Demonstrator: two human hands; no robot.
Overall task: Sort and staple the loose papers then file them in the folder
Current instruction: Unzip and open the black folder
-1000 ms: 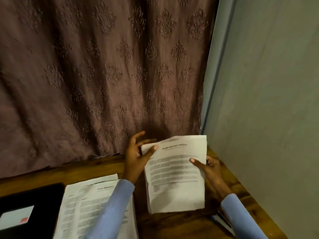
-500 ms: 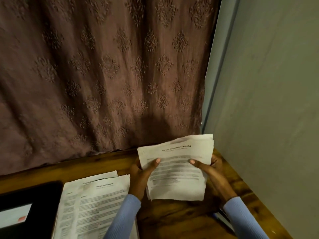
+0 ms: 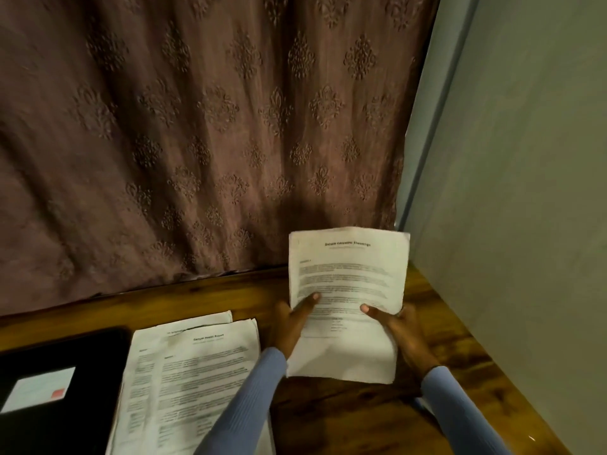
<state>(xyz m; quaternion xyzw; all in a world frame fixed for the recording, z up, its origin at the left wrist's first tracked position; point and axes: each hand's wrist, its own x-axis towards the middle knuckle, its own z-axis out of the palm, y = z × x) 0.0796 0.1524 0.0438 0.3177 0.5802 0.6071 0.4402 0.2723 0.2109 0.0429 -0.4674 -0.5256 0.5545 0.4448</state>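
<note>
Black, at the left edge of the wooden table [image 3: 328,415], lies what is judged to be the folder [image 3: 59,389], closed and bearing a pale label [image 3: 39,387], placed within reach for the later filing step. Just to its right a fanned stack of printed sheets [image 3: 184,382] rests flat near the front edge, presumably set apart as a sorted group. The left hand [image 3: 289,323] grips the left margin of the held sheaf [image 3: 348,290], thumb on the printed face; the right hand [image 3: 397,326] grips the lower right margin likewise. The sheaf stands nearly upright over the right rear corner of the table, its top page facing the wearer, a pose suited to reading the heading and squaring the edges before stapling. No stapler is identifiable. A brown patterned curtain [image 3: 203,126] hangs behind; a grey wall [image 3: 525,192] bounds the right edge.
</note>
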